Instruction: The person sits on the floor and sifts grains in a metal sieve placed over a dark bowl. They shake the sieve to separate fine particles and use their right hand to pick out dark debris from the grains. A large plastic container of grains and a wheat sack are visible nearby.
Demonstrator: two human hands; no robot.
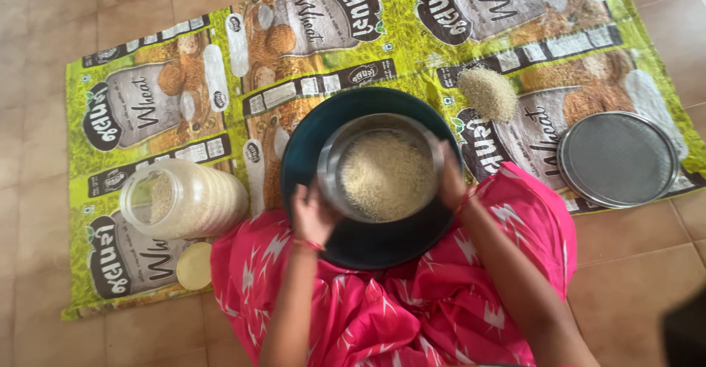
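While both hands grip it, round steel sieve (382,172) brims with pale grain.

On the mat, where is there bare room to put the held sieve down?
Free mat: the far left corner beyond the plastic jar, and the far strip beyond the dark basin. Crowded: between grain pile, flat sieve and basin.

A clear plastic jar (184,198) lies beside its pale lid (194,265) — right, a flat mesh sieve (618,159) near a grain heap (488,93).
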